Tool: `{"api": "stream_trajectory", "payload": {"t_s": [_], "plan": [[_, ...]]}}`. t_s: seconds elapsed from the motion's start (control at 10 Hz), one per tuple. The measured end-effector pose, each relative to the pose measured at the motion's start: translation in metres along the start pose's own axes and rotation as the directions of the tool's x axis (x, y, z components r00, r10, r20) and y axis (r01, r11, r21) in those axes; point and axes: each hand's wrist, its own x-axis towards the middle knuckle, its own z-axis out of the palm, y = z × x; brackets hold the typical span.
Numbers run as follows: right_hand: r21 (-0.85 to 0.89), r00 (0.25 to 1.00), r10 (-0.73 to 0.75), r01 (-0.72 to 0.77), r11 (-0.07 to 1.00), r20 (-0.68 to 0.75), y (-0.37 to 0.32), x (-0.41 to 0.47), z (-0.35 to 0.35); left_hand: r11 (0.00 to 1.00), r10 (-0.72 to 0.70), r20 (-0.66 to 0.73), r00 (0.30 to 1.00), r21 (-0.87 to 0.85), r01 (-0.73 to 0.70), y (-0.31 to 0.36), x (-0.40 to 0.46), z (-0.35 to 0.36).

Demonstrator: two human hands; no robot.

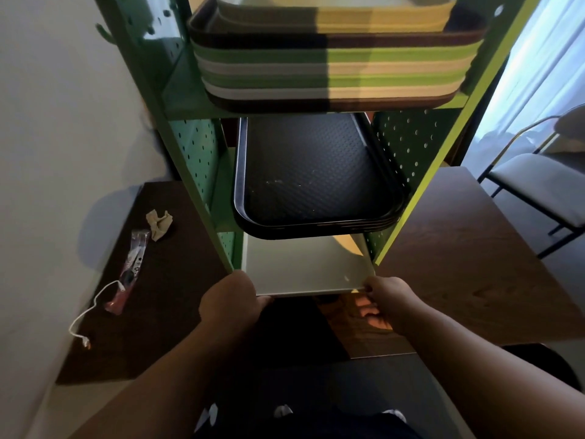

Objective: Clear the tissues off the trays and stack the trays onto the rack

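Pale grey-green plastic sits between your hands: a light tray lying flat on the lowest visible shelf of the green rack, its near edge sticking out toward you. Your left hand is curled around the tray's near left corner, fingers wrapped under the rim. Your right hand pinches the near right corner, fingertips closed on the edge. Both hands are gripping the light tray.

Just above your hands, one shelf up, a small stack of black trays with a textured surface rests on the rack, its front edge overhanging the light tray. Higher again, well above your hands, a taller pile of mixed trays in brown, green, cream and yellow fills the next shelf. The rack's side panels are perforated.

To the left of your left hand, on the dark brown tabletop, a crumpled tissue lies near the rack's leg. Just beside it, nearer to you, is a clear cutlery packet, and a white cable curls off its near end. To the far right of your right hand, beyond the tabletop, stands a grey padded chair with a dark metal frame.
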Motion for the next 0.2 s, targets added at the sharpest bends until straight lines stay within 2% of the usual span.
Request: {"api": "stream_trajectory", "payload": {"t_s": [0.1, 0.2], "plan": [[-0.008, 0.999, 0.024, -0.024, 1.000, 0.045, 0.000, 0.001, -0.006, 0.992, 0.035, -0.023, 0.999, 0.122, -0.032, 0.018, -0.001, -0.011], [-0.019, 0.996, 0.037, -0.035, 0.999, 0.078, -0.002, -0.001, -0.012, 0.968, 0.189, -0.009, 0.982, 0.168, -0.185, 0.049, -0.004, -0.019]]}}
